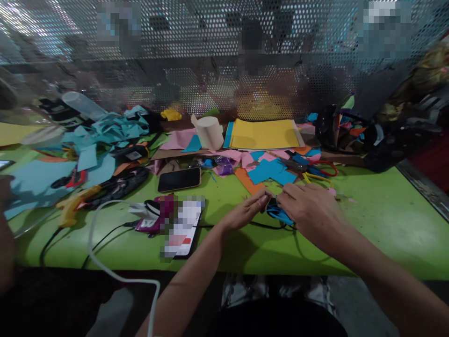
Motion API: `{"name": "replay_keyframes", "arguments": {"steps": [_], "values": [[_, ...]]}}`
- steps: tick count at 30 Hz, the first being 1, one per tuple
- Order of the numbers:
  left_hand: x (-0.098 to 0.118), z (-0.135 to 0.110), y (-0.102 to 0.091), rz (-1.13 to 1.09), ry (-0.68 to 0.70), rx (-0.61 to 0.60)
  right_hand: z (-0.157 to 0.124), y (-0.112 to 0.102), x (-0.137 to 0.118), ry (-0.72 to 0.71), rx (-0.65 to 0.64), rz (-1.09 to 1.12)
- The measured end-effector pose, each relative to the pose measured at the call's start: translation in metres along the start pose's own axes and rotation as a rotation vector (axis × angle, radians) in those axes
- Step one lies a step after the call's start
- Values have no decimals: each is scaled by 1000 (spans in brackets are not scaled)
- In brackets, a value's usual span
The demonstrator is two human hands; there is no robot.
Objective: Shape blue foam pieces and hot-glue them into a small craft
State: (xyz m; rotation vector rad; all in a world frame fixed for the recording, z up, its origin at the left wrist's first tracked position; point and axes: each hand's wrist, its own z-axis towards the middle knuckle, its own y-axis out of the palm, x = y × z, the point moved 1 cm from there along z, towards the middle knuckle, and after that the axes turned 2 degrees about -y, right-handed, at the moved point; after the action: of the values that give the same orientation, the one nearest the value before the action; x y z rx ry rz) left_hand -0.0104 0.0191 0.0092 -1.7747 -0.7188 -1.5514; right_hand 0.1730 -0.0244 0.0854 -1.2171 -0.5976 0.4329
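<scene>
My left hand (249, 208) reaches in over the green table, its fingers together and bent against a small item of blue looped strips (278, 213) with a dark part. My right hand (312, 208) grips the same item from the other side, fingers curled over its top. The item's exact kind is unclear, since both hands hide much of it. Just beyond my hands are bright blue paper pieces (270, 171) and an orange paper strip (249, 180). Scissors with yellow and red handles (317, 178) lie behind my right hand.
A dark phone (179, 179), a lit phone (185, 224) and a purple power strip (154, 217) lie left. A yellow glue gun (75, 206) and tape roll (209, 133) are farther off. Yellow sheets (264, 134) lean at a mesh panel (210, 75). Another person's arm (5, 234) shows left.
</scene>
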Motion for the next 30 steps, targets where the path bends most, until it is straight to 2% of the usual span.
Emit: {"name": "replay_keyframes", "arguments": {"steps": [6, 18, 30], "values": [[-5, 1, 0, 30, 6, -3, 3, -2, -2, -20, -41, -40], [-2, 1, 1, 31, 21, -32, 2, 8, -1, -41, 71, -36], [0, 2, 0, 52, 45, -38, 4, 6, -4, -8, 84, -71]]}}
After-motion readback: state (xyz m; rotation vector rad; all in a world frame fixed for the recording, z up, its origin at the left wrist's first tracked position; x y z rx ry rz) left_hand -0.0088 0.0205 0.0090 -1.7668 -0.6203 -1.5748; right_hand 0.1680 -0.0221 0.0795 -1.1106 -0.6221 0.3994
